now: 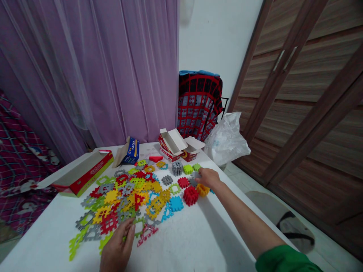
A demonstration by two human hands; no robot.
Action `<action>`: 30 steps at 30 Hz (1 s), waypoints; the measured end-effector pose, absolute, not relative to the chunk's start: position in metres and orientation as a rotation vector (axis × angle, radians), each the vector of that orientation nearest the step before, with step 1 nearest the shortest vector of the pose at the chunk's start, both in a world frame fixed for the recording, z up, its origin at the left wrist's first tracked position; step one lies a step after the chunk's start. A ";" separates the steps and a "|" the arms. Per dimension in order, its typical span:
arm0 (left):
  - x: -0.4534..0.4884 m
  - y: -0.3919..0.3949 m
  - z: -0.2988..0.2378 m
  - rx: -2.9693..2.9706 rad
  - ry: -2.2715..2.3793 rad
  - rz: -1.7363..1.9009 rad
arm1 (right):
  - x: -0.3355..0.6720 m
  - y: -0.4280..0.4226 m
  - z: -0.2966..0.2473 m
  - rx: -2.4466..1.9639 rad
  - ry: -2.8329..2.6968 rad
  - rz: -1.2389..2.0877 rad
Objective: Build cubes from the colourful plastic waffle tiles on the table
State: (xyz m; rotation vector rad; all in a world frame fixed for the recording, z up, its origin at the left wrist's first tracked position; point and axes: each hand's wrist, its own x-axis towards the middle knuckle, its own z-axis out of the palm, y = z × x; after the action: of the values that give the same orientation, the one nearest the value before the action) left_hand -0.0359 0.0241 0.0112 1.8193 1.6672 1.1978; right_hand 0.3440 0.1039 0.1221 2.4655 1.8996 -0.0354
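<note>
My left hand [118, 246] is at the near edge of a spread of toothed plastic building pieces, its fingers curled towards the thumb. A bit of green shows between them, but I cannot make out whether it is held. Farther right, my right hand [209, 178] has its fingertips closed on a grey toothed piece [194, 176], partly hidden by the fingers. Just below it are a yellow stack of pieces [202, 190] and a red stack [191, 195]. A grey block of stacked pieces [177, 168] and a lime-green stack [188, 169] stand behind. A blue square piece [176, 203] lies nearer.
An open red-and-green box [85, 172] lies at the left of the white table [181, 245]. At the back are a blue box [132, 151] and two open red boxes [170, 153] [190, 155]. A white plastic bag [227, 139] hangs beyond the right edge.
</note>
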 end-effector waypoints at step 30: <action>-0.035 0.018 0.009 2.184 1.692 1.222 | 0.343 0.132 0.128 2.020 2.029 -0.076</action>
State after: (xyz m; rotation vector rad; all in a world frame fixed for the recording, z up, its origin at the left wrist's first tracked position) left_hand -0.0350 0.0179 0.0089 2.1839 1.6921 1.2218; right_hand 0.3431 0.1319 0.1278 2.0199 2.0292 -0.0760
